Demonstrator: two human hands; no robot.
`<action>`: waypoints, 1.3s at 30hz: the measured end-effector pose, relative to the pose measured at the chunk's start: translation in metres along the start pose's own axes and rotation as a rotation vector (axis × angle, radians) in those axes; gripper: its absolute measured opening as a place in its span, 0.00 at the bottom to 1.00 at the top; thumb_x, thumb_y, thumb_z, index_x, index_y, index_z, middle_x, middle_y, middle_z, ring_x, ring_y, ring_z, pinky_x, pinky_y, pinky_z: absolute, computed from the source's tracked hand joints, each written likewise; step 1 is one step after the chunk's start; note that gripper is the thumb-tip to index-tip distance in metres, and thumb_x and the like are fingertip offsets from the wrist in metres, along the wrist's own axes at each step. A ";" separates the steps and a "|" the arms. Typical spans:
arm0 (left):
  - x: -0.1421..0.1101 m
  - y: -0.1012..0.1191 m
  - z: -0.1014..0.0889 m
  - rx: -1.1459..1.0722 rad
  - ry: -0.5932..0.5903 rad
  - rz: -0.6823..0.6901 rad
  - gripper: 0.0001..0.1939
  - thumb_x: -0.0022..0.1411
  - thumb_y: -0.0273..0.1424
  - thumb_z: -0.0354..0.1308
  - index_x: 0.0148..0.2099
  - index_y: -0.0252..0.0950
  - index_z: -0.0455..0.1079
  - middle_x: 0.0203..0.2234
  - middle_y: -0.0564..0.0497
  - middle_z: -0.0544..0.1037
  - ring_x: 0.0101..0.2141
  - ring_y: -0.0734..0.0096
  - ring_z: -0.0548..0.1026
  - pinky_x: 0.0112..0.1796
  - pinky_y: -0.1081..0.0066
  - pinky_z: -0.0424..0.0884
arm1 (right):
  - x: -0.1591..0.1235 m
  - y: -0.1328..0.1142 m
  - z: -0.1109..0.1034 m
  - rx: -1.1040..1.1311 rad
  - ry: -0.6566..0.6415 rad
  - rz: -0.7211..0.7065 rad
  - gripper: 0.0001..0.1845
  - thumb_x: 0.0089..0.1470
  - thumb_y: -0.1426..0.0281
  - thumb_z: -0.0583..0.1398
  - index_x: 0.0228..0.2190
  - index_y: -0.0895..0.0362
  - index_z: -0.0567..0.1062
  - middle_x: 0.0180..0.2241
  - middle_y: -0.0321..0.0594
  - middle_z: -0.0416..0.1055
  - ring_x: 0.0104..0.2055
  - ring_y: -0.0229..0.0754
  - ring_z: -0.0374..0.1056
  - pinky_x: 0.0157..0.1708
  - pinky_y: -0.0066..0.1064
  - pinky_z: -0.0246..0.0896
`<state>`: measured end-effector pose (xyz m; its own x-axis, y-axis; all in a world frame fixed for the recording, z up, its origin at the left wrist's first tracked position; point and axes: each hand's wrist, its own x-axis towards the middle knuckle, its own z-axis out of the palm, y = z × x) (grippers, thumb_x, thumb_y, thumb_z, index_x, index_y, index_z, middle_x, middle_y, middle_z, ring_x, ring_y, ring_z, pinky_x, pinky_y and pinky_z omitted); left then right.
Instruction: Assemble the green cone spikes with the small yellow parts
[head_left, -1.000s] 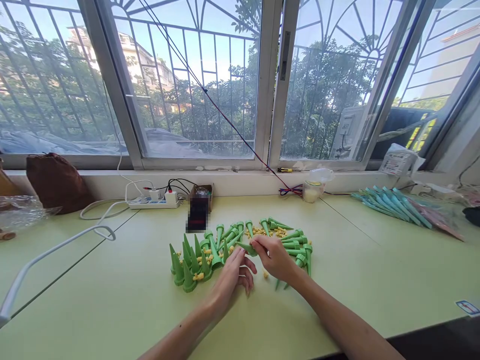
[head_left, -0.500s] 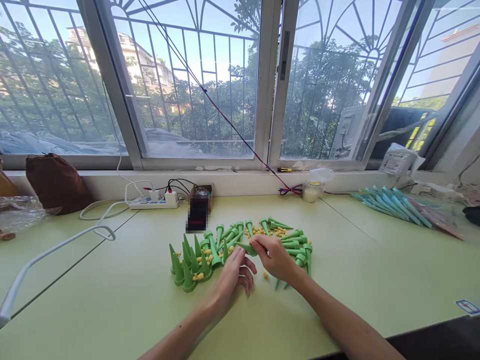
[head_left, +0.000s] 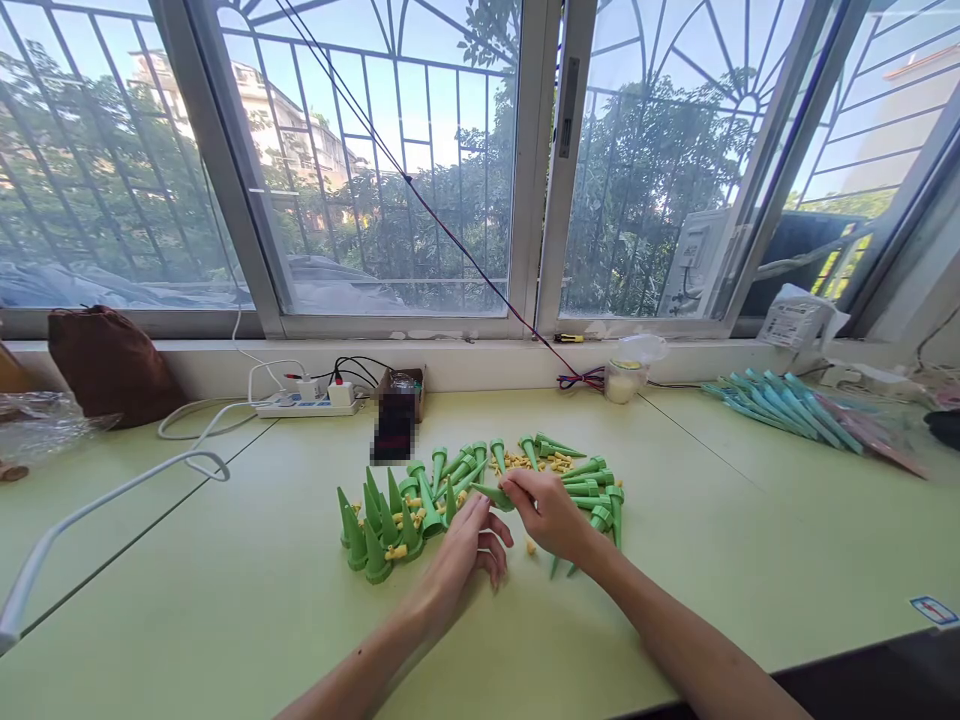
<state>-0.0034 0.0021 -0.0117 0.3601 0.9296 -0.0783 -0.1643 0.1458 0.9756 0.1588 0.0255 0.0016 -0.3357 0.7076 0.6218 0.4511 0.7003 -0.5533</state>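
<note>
A green cone-shaped plastic spike point(head_left: 493, 495) lies between my two hands, its tip pointing left. My right hand point(head_left: 546, 508) pinches its wide end, and the fingers cover that end. My left hand point(head_left: 474, 545) is just below and left, thumb and forefinger closed against the spike, the other fingers loosely curled. To the left stand several upright green spikes point(head_left: 376, 555) with yellow valve-like pieces point(head_left: 396, 552) among them. More capped green spikes point(head_left: 589, 488) lie to the right. Behind my hands is a pile of small yellow pieces point(head_left: 517, 460); a loose yellow piece point(head_left: 531, 547) sits below my right hand.
Along the window sill stand a power strip point(head_left: 307, 407), a small box point(head_left: 421, 385) and a jar point(head_left: 622, 382). Blue-green packets point(head_left: 784, 408) lie at the right. A white curved bar point(head_left: 90, 505) and a brown bag point(head_left: 112, 365) are at the left.
</note>
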 end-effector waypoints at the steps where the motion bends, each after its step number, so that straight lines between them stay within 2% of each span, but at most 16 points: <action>1: 0.000 0.000 0.000 0.000 -0.001 0.000 0.21 0.64 0.53 0.50 0.36 0.39 0.59 0.27 0.53 0.74 0.19 0.75 0.71 0.19 0.75 0.65 | 0.000 0.000 0.000 0.001 -0.001 0.000 0.17 0.69 0.68 0.49 0.29 0.56 0.69 0.25 0.35 0.65 0.27 0.37 0.58 0.30 0.28 0.53; 10: 0.000 0.001 0.000 0.032 0.003 0.006 0.22 0.63 0.54 0.50 0.36 0.39 0.59 0.26 0.53 0.74 0.18 0.74 0.71 0.18 0.75 0.65 | 0.000 -0.001 0.000 -0.001 -0.003 0.000 0.17 0.69 0.67 0.49 0.29 0.56 0.69 0.25 0.35 0.65 0.27 0.37 0.58 0.30 0.29 0.53; 17: -0.003 0.001 0.004 0.133 0.048 0.028 0.20 0.64 0.51 0.51 0.34 0.39 0.59 0.27 0.54 0.74 0.18 0.76 0.71 0.18 0.76 0.64 | 0.000 -0.001 -0.001 -0.002 -0.019 -0.003 0.17 0.69 0.67 0.49 0.28 0.56 0.67 0.24 0.34 0.63 0.26 0.36 0.57 0.29 0.28 0.51; 39: -0.003 0.003 0.004 0.134 0.036 0.039 0.19 0.63 0.51 0.52 0.35 0.39 0.60 0.25 0.55 0.73 0.17 0.75 0.71 0.17 0.76 0.64 | -0.001 0.000 -0.001 -0.019 -0.012 0.003 0.18 0.69 0.65 0.48 0.29 0.56 0.70 0.24 0.35 0.65 0.26 0.37 0.58 0.30 0.29 0.52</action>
<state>-0.0008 -0.0016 -0.0078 0.3218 0.9457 -0.0448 -0.0530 0.0652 0.9965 0.1596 0.0249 0.0014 -0.3443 0.7109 0.6132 0.4673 0.6962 -0.5448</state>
